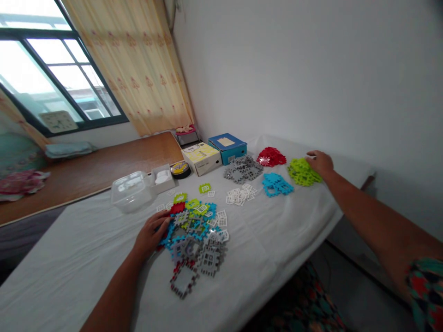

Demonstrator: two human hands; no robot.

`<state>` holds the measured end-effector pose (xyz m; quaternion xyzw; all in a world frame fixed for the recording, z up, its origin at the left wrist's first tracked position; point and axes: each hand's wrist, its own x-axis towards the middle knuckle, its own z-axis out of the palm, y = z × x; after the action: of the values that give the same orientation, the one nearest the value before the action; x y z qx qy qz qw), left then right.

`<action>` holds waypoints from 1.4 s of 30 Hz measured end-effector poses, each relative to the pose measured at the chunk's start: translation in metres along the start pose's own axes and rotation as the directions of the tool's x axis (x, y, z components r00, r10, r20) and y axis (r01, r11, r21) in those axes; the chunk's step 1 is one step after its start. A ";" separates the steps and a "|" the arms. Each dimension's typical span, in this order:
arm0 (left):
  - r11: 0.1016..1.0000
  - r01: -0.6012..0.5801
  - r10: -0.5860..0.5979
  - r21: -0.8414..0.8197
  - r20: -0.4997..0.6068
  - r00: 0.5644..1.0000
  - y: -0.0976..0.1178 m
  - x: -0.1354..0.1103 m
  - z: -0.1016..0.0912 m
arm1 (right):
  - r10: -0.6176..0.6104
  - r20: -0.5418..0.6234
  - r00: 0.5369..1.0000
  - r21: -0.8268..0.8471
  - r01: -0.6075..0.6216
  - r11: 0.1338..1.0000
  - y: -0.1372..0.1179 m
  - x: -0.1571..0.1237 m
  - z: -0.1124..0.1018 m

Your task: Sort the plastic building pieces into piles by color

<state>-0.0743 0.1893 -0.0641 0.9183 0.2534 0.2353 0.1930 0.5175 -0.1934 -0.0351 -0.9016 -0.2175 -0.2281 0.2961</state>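
My left hand [152, 233] lies against the left side of a mixed pile of notched plastic building pieces [180, 233], its fingers stretched over the edge. Blue, grey, green, red and white pieces overlap in that pile. At the near end lie a red-and-grey square frame [184, 279] and a grey latticed piece [210, 258]. Far to the right, my right hand [321, 164] is at the edge of a heap of lime-green pieces [302, 172]. A finger and the thumb look apart there, and I make out nothing between them.
Sorted heaps of red [272, 157], grey [244, 169], blue [276, 184] and white pieces [240, 194] lie left of the green heap. Behind stand a blue box [228, 147], a yellow-and-white box [201, 158], a round black tin [180, 170] and a clear plastic container [131, 196]. A wall borders the table.
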 end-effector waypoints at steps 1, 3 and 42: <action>1.000 0.005 -0.005 0.000 -0.009 1.000 0.002 -0.001 0.000 | -0.006 -0.027 1.000 -0.013 0.006 1.000 -0.006 -0.002 0.001; 1.000 0.008 -0.008 0.001 -0.024 1.000 0.007 -0.002 0.001 | -0.061 -0.048 0.997 -0.013 0.061 0.998 -0.029 -0.008 0.005; 0.990 -0.142 0.142 -0.007 0.055 0.988 0.000 0.000 -0.002 | -0.426 0.205 0.881 0.383 0.328 0.863 -0.162 -0.082 0.004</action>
<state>-0.0754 0.1900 -0.0630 0.9399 0.1814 0.2233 0.1840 0.3676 -0.0934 -0.0121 -0.7997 -0.4670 -0.1106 0.3608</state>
